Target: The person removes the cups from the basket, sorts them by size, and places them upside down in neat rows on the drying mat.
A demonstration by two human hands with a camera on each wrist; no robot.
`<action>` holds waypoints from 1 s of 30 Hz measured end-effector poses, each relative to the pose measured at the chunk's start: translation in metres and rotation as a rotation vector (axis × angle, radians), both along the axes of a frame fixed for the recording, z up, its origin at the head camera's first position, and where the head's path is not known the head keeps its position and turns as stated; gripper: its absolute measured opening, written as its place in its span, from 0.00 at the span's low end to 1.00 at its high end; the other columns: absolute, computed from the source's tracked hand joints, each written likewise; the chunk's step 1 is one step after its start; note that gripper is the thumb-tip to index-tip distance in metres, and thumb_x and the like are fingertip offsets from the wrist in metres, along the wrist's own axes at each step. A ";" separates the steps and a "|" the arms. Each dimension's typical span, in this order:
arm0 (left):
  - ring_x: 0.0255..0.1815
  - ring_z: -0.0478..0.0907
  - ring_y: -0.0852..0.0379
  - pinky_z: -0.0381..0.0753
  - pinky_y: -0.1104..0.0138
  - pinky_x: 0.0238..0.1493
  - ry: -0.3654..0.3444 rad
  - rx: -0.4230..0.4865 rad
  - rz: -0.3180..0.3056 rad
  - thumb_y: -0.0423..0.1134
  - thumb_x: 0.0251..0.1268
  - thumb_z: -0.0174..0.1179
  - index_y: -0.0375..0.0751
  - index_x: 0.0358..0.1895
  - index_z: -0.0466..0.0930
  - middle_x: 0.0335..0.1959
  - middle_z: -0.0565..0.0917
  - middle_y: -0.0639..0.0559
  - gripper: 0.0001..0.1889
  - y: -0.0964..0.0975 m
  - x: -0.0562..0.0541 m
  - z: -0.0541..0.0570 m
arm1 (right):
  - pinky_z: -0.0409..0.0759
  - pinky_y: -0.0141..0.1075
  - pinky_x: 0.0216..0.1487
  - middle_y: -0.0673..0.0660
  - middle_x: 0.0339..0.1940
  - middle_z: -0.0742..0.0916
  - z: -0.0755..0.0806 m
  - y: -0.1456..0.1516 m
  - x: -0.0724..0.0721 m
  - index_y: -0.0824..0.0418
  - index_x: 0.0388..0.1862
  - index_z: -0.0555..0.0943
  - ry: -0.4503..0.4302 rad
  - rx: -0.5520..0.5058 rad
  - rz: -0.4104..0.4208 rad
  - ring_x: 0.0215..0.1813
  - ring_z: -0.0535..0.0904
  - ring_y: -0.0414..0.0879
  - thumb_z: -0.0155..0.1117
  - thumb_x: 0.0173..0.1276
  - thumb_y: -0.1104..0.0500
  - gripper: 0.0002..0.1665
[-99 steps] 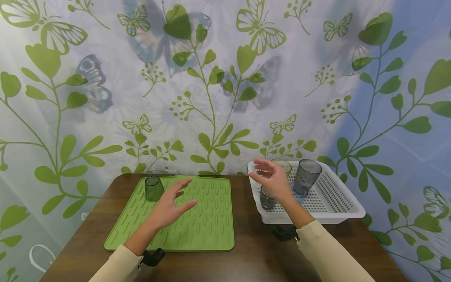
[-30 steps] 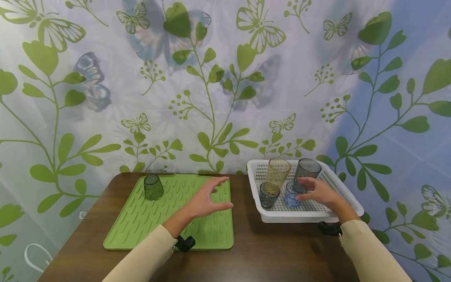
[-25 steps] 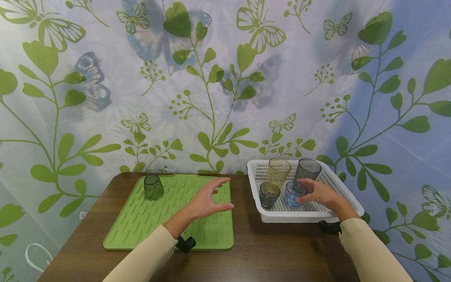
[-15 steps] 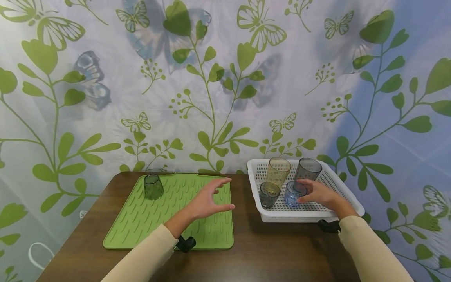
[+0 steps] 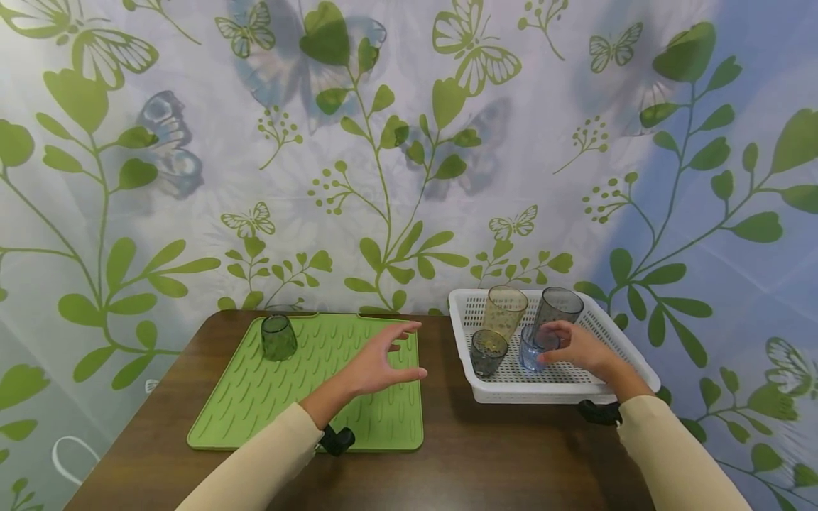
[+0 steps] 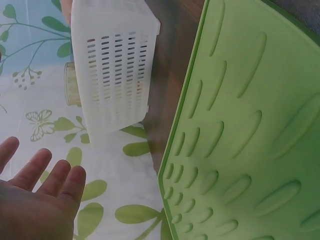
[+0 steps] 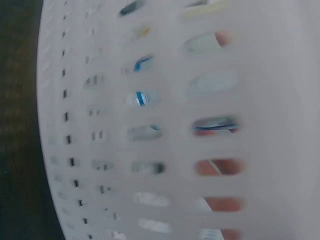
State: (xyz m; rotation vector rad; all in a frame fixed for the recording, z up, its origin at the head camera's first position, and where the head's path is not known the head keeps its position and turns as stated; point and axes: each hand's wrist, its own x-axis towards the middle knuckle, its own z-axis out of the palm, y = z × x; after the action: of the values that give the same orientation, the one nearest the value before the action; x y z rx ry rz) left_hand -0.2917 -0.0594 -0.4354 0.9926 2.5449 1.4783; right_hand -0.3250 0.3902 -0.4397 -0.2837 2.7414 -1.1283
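Note:
Inside the white basket [image 5: 562, 389], my right hand [image 5: 581, 353] holds a small blue glass [image 5: 527, 356] between thumb and fingers, and the glass leans slightly. Through the slots of the basket wall [image 7: 280, 100], the right wrist view shows bits of fingers and blue glass. My left hand [image 5: 377, 365] hovers over the right part of a green ridged drying mat [image 5: 249, 426], its fingers spread and nothing in its grasp. At the mat's back left, a green glass [image 5: 278, 341] stands upside down.
Around the blue glass in the basket are a tall amber glass [image 5: 503, 312], a tall grey glass [image 5: 559, 305] and a short dark glass [image 5: 488, 356]. Brown tabletop [image 5: 447, 440] lies between mat and basket. A patterned curtain [image 5: 409, 177] hangs behind the table.
My right hand has moved right, from over the dark glass to the blue glass, which it now grips and has tipped. My left hand has shifted right across the mat.

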 end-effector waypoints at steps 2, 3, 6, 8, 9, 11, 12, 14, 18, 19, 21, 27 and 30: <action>0.75 0.67 0.48 0.71 0.51 0.75 -0.010 0.008 0.007 0.49 0.62 0.73 0.52 0.78 0.63 0.77 0.68 0.51 0.42 -0.001 0.000 0.001 | 0.79 0.62 0.62 0.71 0.71 0.76 0.003 0.000 0.002 0.69 0.76 0.64 0.036 -0.011 0.003 0.72 0.71 0.71 0.78 0.64 0.51 0.50; 0.76 0.67 0.49 0.71 0.52 0.75 -0.016 0.011 0.013 0.48 0.62 0.74 0.52 0.78 0.63 0.77 0.68 0.52 0.42 -0.002 0.000 0.001 | 0.78 0.62 0.63 0.70 0.71 0.76 0.006 -0.001 0.003 0.69 0.76 0.64 0.052 -0.021 0.004 0.73 0.70 0.71 0.78 0.64 0.51 0.49; 0.76 0.67 0.51 0.71 0.54 0.76 -0.022 0.009 0.035 0.48 0.62 0.74 0.55 0.78 0.64 0.77 0.68 0.55 0.42 -0.006 0.001 0.001 | 0.76 0.64 0.66 0.69 0.71 0.77 0.013 -0.005 0.008 0.67 0.76 0.65 0.103 -0.016 0.007 0.75 0.68 0.70 0.78 0.64 0.50 0.49; 0.76 0.67 0.50 0.71 0.53 0.76 -0.021 0.013 0.038 0.47 0.62 0.74 0.54 0.78 0.64 0.76 0.69 0.54 0.42 -0.008 0.002 0.001 | 0.76 0.64 0.66 0.68 0.71 0.77 0.020 -0.011 0.012 0.65 0.77 0.65 0.128 -0.021 0.012 0.74 0.69 0.70 0.78 0.63 0.50 0.49; 0.76 0.67 0.50 0.71 0.53 0.76 -0.017 0.013 0.040 0.47 0.62 0.74 0.55 0.77 0.64 0.76 0.69 0.54 0.42 -0.010 0.002 0.001 | 0.76 0.64 0.66 0.68 0.71 0.77 0.023 -0.014 0.014 0.64 0.77 0.65 0.139 -0.023 0.015 0.74 0.70 0.69 0.78 0.63 0.50 0.50; 0.75 0.68 0.50 0.71 0.53 0.75 -0.010 0.014 0.044 0.48 0.62 0.74 0.55 0.77 0.64 0.76 0.69 0.54 0.41 -0.013 0.003 0.002 | 0.78 0.62 0.65 0.67 0.71 0.78 0.030 -0.022 0.018 0.63 0.78 0.64 0.153 -0.035 0.028 0.74 0.71 0.68 0.78 0.63 0.51 0.50; 0.75 0.68 0.49 0.72 0.52 0.75 -0.002 0.024 0.040 0.48 0.62 0.74 0.54 0.77 0.64 0.76 0.69 0.53 0.41 -0.014 0.004 0.002 | 0.79 0.60 0.64 0.67 0.71 0.78 0.033 -0.026 0.020 0.63 0.78 0.64 0.158 -0.041 0.035 0.73 0.72 0.67 0.78 0.63 0.51 0.50; 0.75 0.68 0.49 0.72 0.52 0.75 0.004 0.022 0.046 0.48 0.62 0.74 0.55 0.77 0.65 0.76 0.70 0.53 0.41 -0.017 0.004 0.002 | 0.83 0.55 0.61 0.67 0.70 0.78 0.040 -0.034 0.024 0.62 0.78 0.64 0.166 -0.054 0.047 0.72 0.73 0.67 0.78 0.63 0.51 0.50; 0.74 0.69 0.49 0.72 0.51 0.74 0.018 0.037 0.045 0.47 0.61 0.74 0.54 0.77 0.65 0.75 0.71 0.53 0.41 -0.021 0.004 0.003 | 0.86 0.42 0.55 0.66 0.68 0.79 0.048 -0.048 0.029 0.62 0.77 0.66 0.194 -0.090 0.079 0.70 0.76 0.65 0.79 0.62 0.52 0.49; 0.74 0.69 0.50 0.72 0.52 0.74 0.017 0.033 0.049 0.48 0.61 0.75 0.55 0.77 0.65 0.75 0.71 0.53 0.41 -0.022 0.004 0.002 | 0.85 0.39 0.55 0.65 0.68 0.80 0.049 -0.051 0.030 0.61 0.77 0.66 0.204 -0.095 0.084 0.70 0.77 0.64 0.80 0.62 0.51 0.49; 0.74 0.69 0.49 0.72 0.51 0.74 0.021 0.042 0.047 0.47 0.61 0.75 0.54 0.77 0.65 0.74 0.71 0.52 0.41 -0.023 0.005 0.002 | 0.85 0.35 0.55 0.66 0.68 0.80 0.051 -0.058 0.031 0.61 0.76 0.67 0.213 -0.124 0.104 0.69 0.77 0.64 0.80 0.61 0.52 0.49; 0.74 0.69 0.49 0.73 0.51 0.74 0.032 0.055 0.045 0.48 0.61 0.74 0.55 0.77 0.65 0.74 0.71 0.51 0.41 -0.027 0.008 0.003 | 0.85 0.35 0.54 0.65 0.68 0.78 0.055 -0.080 0.036 0.60 0.76 0.67 0.226 -0.190 0.162 0.67 0.78 0.64 0.79 0.62 0.55 0.47; 0.73 0.70 0.48 0.73 0.50 0.73 0.031 0.067 0.044 0.48 0.62 0.74 0.54 0.77 0.65 0.74 0.71 0.51 0.41 -0.029 0.012 0.005 | 0.85 0.33 0.55 0.64 0.68 0.78 0.056 -0.092 0.037 0.59 0.76 0.68 0.238 -0.222 0.190 0.66 0.79 0.63 0.79 0.63 0.57 0.46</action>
State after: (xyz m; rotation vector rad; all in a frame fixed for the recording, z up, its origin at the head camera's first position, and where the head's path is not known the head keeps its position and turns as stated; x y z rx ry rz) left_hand -0.2799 -0.0885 -0.4301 0.9814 2.5705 1.5813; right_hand -0.2877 0.2981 -0.3838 -0.7353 2.7078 -1.4270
